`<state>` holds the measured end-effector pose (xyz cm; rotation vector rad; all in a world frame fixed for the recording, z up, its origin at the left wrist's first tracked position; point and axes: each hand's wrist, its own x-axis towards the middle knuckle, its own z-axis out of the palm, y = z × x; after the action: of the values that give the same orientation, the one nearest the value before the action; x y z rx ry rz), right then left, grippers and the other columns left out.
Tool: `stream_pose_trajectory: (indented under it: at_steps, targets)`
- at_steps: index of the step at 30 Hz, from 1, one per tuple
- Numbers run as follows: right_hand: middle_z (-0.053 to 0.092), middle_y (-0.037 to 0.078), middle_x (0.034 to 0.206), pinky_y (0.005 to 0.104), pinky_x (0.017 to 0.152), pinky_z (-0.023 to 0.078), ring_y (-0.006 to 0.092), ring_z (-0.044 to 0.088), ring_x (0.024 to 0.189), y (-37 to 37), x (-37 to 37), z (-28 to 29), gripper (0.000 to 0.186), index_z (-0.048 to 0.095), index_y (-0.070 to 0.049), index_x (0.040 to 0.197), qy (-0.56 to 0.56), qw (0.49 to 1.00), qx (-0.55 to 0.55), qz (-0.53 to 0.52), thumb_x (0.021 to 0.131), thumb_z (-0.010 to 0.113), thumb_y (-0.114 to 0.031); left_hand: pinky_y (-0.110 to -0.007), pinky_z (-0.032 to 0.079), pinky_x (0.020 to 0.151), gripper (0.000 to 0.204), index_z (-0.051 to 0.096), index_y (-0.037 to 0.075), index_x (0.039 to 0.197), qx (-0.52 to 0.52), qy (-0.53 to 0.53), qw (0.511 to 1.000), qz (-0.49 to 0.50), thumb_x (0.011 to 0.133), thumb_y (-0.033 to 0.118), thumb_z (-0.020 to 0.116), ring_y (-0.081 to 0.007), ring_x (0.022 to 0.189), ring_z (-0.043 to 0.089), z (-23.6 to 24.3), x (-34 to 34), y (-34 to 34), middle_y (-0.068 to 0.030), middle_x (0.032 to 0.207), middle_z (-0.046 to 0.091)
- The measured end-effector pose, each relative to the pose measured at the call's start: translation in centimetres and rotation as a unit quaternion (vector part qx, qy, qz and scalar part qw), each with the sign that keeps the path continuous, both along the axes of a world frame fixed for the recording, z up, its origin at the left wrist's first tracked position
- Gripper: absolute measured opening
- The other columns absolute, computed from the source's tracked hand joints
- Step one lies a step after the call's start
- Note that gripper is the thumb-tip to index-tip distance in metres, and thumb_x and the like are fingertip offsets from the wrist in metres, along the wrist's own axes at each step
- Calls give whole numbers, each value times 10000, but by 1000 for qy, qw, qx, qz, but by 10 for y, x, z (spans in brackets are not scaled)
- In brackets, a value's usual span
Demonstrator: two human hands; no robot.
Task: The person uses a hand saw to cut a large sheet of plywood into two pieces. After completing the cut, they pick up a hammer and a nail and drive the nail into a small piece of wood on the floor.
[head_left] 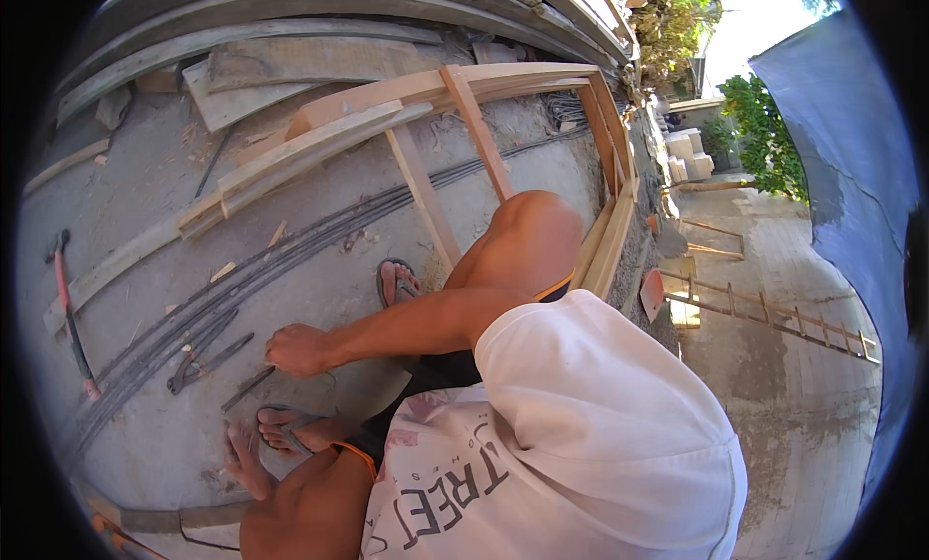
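Note:
My right hand [295,349] is closed in a fist above the concrete floor. A short dark rod [246,390] runs up to its fingers; whether the fist grips it I cannot tell. Down by my left knee, my left hand [248,461] has its fingers stretched apart and holds nothing. Just beyond the right hand lies a pair of dark pincers [190,368], handles spread. Farther off rests a hammer [68,313] with a red and black handle. Long dark steel bars [319,239] run in a bundle across the floor, past the pincers.
A frame of wooden boards [474,129] stands beside my right knee. Planks [290,66] are stacked behind it. My sandalled feet [290,429] are close to my hands. A ladder [764,313] and a blue tarp [837,124] are off to the right. Wood scraps [223,271] litter the floor.

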<state>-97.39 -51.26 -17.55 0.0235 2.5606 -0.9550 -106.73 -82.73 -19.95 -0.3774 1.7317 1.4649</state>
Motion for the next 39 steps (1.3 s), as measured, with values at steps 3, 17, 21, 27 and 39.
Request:
stream_pose_trajectory:
  at_steps: [3, 17, 21, 27, 39]
  targets:
    - [749, 207, 1090, 514, 913, 586, 401, 727, 1051, -27, -35, 33, 169, 755, 0, 999, -25, 998, 39, -34, 869, 679, -75, -412, 518, 1061, 721, 408, -18, 1601, 80, -81, 988, 103, 1074, 424, 627, -328, 1304, 607, 49, 3, 56, -235, 1494, 552]
    - [784, 197, 932, 523, 924, 530, 392, 751, 914, -24, -67, 35, 230, 799, -77, 1147, -36, 993, 87, -66, 998, 661, -184, -428, 522, 1122, 734, 389, -68, 1575, 195, -209, 949, 133, 1083, 417, 637, -334, 1340, 601, 32, 12, 75, -255, 1485, 552]
    - [779, 235, 939, 452, 802, 571, 381, 752, 815, -47, -78, 64, 278, 794, -46, 1191, -73, 993, -15, -91, 1003, 699, -229, -421, 561, 1061, 654, 444, -49, 1544, 239, -141, 942, 187, 1103, 406, 605, -296, 1237, 659, 43, 2, 92, -209, 1384, 626]
    - [772, 164, 945, 388, 772, 567, 224, 718, 881, -76, -181, 74, 627, 763, 30, 1231, -89, 969, -155, -168, 1026, 647, -551, -381, 603, 940, 571, 533, -43, 1477, 177, -72, 938, 288, 1104, 383, 604, -244, 1099, 706, 30, -16, 58, -167, 1285, 684]
    - [587, 145, 984, 364, 621, 535, 221, 597, 735, -135, -376, 29, 308, 572, 20, 1026, -202, 772, -432, -420, 936, 769, -199, -396, 585, 815, 438, 651, -58, 1382, -219, 227, 947, 69, 1016, 180, 687, -264, 824, 713, 21, -51, 2, -137, 951, 723]
